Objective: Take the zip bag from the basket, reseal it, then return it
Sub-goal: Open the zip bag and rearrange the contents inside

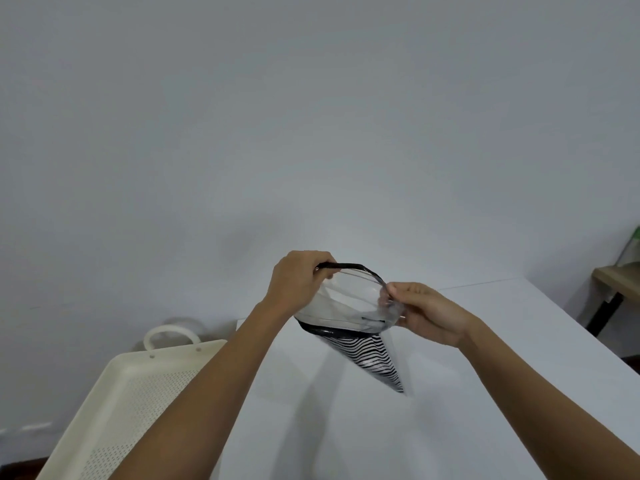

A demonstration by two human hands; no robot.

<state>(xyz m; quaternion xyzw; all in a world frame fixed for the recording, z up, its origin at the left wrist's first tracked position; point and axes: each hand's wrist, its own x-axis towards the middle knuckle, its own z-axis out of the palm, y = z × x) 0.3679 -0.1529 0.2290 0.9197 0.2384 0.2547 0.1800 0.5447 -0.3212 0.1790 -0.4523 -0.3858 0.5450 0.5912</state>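
The zip bag (349,306) is up in the air over the white surface (485,393), to the right of the basket (138,393). Its mouth gapes wide open. The top half is see-through and the bottom half has black and white stripes.

The left hand (298,285) pinches the far-left end of the black zip edge. The right hand (426,313) pinches the right end.

The bag looks thin, soft and very light. It bends and sags, so it is probably a bit slippery. The best spot to hold is the stiffer black zip strip. Pulling both ends apart should flatten the mouth, ready for pressing shut.
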